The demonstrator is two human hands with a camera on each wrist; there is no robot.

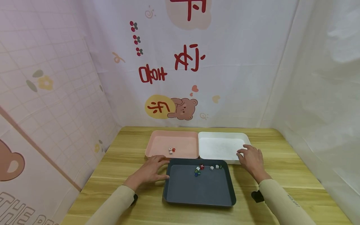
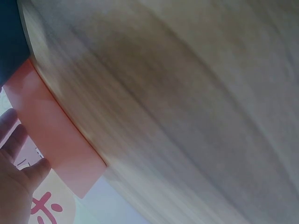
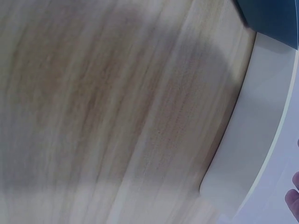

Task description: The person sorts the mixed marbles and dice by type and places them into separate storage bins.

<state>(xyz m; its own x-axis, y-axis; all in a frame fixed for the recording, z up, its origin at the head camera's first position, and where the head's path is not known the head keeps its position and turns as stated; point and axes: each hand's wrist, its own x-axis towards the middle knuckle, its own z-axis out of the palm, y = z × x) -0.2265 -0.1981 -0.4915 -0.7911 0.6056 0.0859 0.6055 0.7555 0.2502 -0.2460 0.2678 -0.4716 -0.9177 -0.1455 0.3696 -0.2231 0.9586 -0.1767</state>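
Observation:
In the head view my left hand (image 1: 152, 170) is at the upper left corner of a dark grey tray (image 1: 199, 190), fingers spread and relaxed. My right hand (image 1: 252, 161) hovers over the front right corner of a white tray (image 1: 219, 145), its fingers loosely bent with nothing visible between them. White dice (image 1: 212, 168), a red die (image 1: 202, 167) and several small blue and green pieces (image 1: 197, 172) lie toward the back of the dark tray. A pink tray (image 1: 160, 140) holds two white dice (image 1: 170, 152) and a red die (image 1: 173, 150). Right fingertips (image 3: 293, 198) barely show in the right wrist view.
All three trays stand on a wood-grain table (image 1: 132, 139), the pink and white ones side by side behind the dark one. Printed white cloth (image 1: 233, 68) hangs behind the table and along both sides. A black wrist strap (image 1: 257, 196) shows below the right sleeve.

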